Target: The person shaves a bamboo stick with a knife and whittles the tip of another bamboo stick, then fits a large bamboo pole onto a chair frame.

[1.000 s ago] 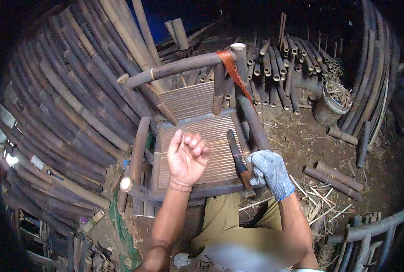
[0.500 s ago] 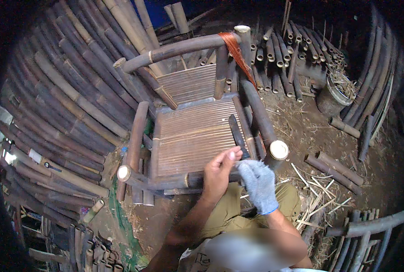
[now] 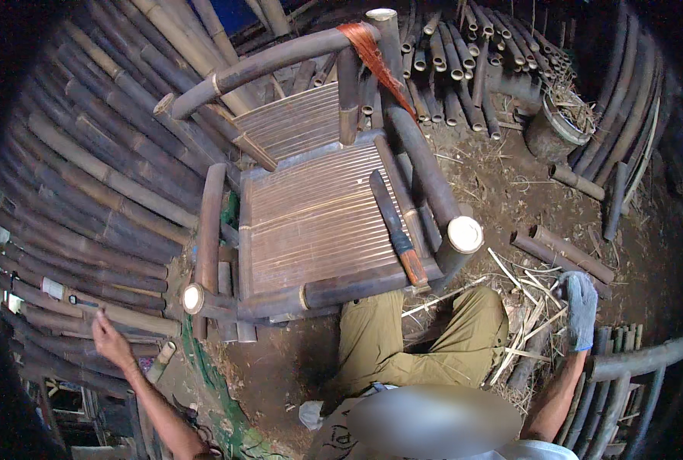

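Observation:
A bamboo chair [image 3: 311, 222] with a slatted seat stands in front of me. A long knife [image 3: 397, 234] with a brown handle lies on the right side of the seat. My bare left hand [image 3: 110, 340] is out at the lower left, touching dark bamboo poles [image 3: 73, 230] stacked there; a small dark object sits at its fingertips, and whether it is gripped is unclear. My right hand [image 3: 581, 307] wears a grey-blue glove and reaches down to bamboo scraps [image 3: 564, 257] on the ground at the right. My bent legs in olive trousers [image 3: 426, 341] sit below the chair.
Stacked bamboo poles curve along the whole left side. Cut bamboo tubes [image 3: 449, 69] stand behind the chair. A round pot [image 3: 552, 126] with straw sits at the upper right. Another bamboo frame [image 3: 640, 360] is at the lower right. Dirt ground with shavings lies between.
Both hands have left the chair seat. The left hand swung out to the pole stack at the lower left; the gloved right hand moved out to the ground at the right. The view shifted.

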A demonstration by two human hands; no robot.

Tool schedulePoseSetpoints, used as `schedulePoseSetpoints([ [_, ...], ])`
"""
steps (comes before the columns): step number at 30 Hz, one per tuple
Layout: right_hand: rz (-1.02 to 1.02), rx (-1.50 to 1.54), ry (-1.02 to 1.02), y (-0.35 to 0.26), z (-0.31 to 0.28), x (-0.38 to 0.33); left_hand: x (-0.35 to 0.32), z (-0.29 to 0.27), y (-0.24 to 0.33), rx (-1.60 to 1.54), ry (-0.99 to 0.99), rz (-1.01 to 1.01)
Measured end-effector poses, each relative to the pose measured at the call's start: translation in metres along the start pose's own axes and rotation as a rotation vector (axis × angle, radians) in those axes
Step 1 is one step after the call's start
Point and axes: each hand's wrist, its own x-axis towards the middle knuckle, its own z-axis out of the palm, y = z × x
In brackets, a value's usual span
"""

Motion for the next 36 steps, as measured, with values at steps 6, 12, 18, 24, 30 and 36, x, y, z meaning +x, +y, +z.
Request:
schedulePoseSetpoints([
  [6,-0.244,-0.274,0.202,0.008,0.007,0.033,0.031,-0.039,-0.067,0.336,-0.041,-0.178],
  [12,-0.608,-0.008,-0.074,-0.167,0.079,0.025,-0.062,-0.004,0.208,-0.882,-0.489,-0.06],
  [18,-0.767,0.184,-0.226,-0.244,0.115,0.018,-0.142,0.014,0.408,-1.523,-1.127,0.302],
  [24,-0.74,0.321,-0.373,-0.247,0.117,0.017,-0.139,0.023,0.434,-1.449,-1.457,0.112],
  [30,-0.157,0.769,-0.541,-0.222,0.124,0.014,-0.137,0.051,0.391,-1.324,-1.36,-0.095],
  [36,0.137,1.726,-0.566,-0.125,0.078,0.008,-0.065,0.063,0.242,-0.706,-0.868,-0.191],
])
